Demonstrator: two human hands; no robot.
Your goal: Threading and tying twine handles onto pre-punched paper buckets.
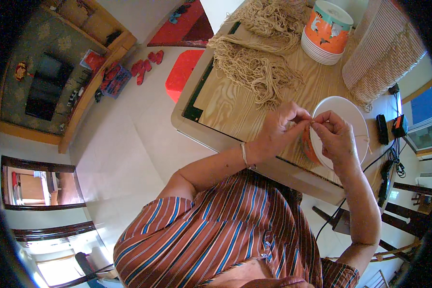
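Note:
At the near edge of the wooden table, a paper tub (353, 115) with a white inside and orange outer wall stands under my hands. My left hand (281, 129) pinches at its left rim, thumb and forefinger pressed together; a bracelet circles that wrist. Fingertip to fingertip with it, my right hand (338, 141) is also closed in a pinch over the rim. Whatever lies between the fingertips is too small to make out. A thin light strand (365, 139) shows at the tub's right side. Beyond my left hand lies a loose heap of tan twine (261, 72).
Nested orange-and-green paper tubs (326, 36) stand at the back. Tall ribbed stacks (377, 45) rise at right, tan twine hanging over them. A black box (381, 129) and cables (396, 161) are at the right edge. A red stool (183, 72) stands left of the table.

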